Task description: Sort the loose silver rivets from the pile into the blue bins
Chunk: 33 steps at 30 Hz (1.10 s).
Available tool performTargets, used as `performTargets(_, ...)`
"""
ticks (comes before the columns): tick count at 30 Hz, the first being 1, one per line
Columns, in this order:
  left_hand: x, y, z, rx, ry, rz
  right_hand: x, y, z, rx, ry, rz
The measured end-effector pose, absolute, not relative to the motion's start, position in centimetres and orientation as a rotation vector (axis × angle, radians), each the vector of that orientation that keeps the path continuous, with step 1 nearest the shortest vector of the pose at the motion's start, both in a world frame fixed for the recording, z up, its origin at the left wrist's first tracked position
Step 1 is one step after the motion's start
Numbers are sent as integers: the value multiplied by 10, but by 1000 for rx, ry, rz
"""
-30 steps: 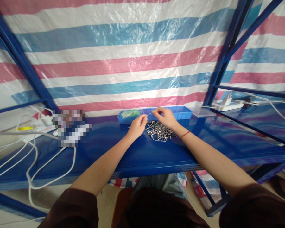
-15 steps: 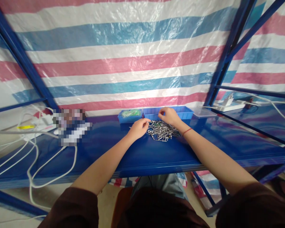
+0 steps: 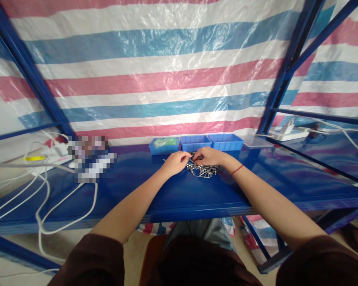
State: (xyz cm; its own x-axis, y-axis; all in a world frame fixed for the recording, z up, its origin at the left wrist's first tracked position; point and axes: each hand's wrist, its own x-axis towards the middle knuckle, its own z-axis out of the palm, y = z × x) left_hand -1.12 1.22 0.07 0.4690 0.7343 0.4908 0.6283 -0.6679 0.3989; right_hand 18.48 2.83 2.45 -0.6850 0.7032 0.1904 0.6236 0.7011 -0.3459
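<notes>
A heap of thin silvery metal pieces that look like blind rivets (image 3: 207, 171) lies on the blue tabletop. At the heap's left edge is my left hand (image 3: 178, 162), its fingers curled in a pinch. A thin metal stem shows at its outer side, so it seems to hold some rivets. My right hand (image 3: 210, 156) reaches over the far part of the heap, fingertips bent down among the pieces close to my left fingers. Whatever the right fingertips pinch is hidden. Behind the hands, a blue bin (image 3: 164, 149) contains green-and-clear plastic packets (image 3: 166, 142).
Two more blue bins, a middle one (image 3: 196, 142) and a right one (image 3: 226, 142), continue the row. A clear plastic lid (image 3: 259, 141) lies right of them. White cables (image 3: 44, 198) and a pixelated patch are at left. Blue posts frame both sides.
My right hand has come down and toward me from in front of the bins into the rivet heap, uncovering the middle and right bins. My left hand stays almost in place.
</notes>
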Motion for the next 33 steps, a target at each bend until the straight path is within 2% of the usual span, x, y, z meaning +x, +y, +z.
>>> performTargets(11, -11, 12, 0, 2539, 1205, 961, 180, 21, 27, -1104, -2551, 340)
performTargets(22, -10, 9, 4, 2476, 1173, 1002, 175, 19, 33, -947, -2311, 394)
performTargets(29, -9, 6, 7, 2312, 1169, 1093, 169, 18, 34, -897, -1961, 728)
performTargets(33, -7, 4, 9, 2268, 1112, 1135, 165, 17, 34, -862, -1906, 729)
